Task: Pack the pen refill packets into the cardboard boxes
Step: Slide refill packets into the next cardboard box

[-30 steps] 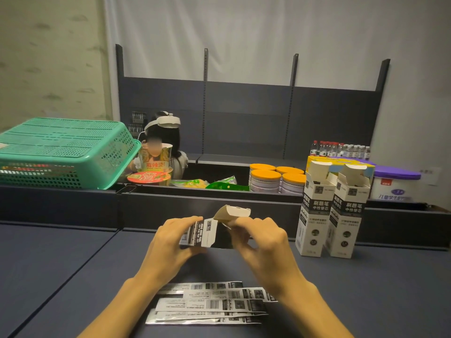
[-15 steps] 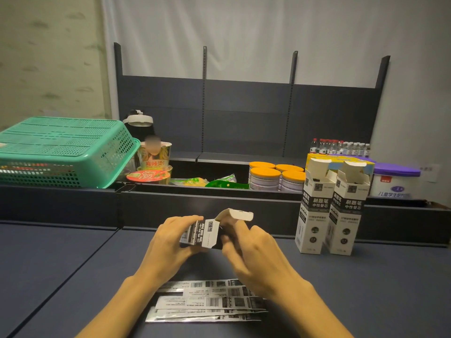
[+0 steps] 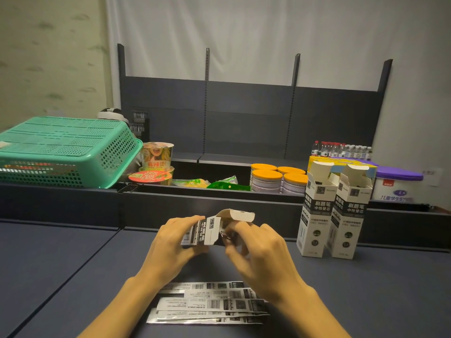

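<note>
My left hand grips a small black-and-white cardboard box lying on its side above the dark table, its pale top flap standing open toward the right. My right hand is at the box's open end with fingers curled round its mouth. Several flat pen refill packets with barcodes lie in a stack on the table just below my wrists. Two more cardboard boxes stand upright side by side to the right, both with top flaps open.
A green plastic basket lies overturned at the back left. Behind the table ledge are noodle cups, snack bags, orange-lidded cans, water bottles and a purple-lidded tub. A person's head shows behind the basket.
My right hand has slid closer over the box's open end, fingers now curled at its mouth. The person behind the basket has sunk lower. The packets stay where they were.
</note>
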Available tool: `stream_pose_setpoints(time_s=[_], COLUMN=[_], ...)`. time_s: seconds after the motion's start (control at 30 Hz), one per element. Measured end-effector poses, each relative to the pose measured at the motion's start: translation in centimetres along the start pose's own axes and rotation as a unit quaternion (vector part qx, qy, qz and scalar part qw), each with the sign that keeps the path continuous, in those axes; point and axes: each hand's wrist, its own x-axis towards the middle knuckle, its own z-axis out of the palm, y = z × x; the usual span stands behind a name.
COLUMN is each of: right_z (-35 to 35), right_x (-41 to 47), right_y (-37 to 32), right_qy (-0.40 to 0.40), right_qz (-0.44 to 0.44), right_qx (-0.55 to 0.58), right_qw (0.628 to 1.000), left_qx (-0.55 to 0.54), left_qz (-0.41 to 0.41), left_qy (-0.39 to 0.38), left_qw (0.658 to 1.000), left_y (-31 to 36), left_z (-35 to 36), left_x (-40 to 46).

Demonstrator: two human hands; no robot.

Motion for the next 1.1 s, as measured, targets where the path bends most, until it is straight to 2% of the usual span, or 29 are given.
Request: stream_pose_setpoints(time_s=[0.1, 0.4, 0.7, 0.9, 1.1], right_z=[-0.26, -0.14, -0.18, -0.09, -0.42], right_x=[0.08, 0.01, 0.0, -0.3, -0.21], right_y=[-0.02, 0.29, 0.44, 0.79, 0.49], right_qy=[0.008, 0.037, 0.03, -0.016, -0.055], right_qz=[0.013, -0.023, 0.007, 0.017, 0.027], right_qx=[-0.008, -0.016, 0.063, 0.081, 0.03], right_qw=[1.0, 0.999, 0.998, 0.996, 0.998], left_qx=[-0.001, 0.002, -0.005, -0.004, 0.004], left_qz=[-0.002, -0.003, 0.001, 0.005, 0.009], left_qy=[-0.004, -0.003, 0.004, 0.0, -0.007], left_qw=[1.0, 1.0, 1.0, 1.0, 1.0], left_y=[0.16, 0.21, 0.19, 0.3, 0.49], left_z=[-0.08, 0.06, 0.0, 0.01, 0.02], left_x=[0.02, 0.01, -0.01, -0.05, 0.02])
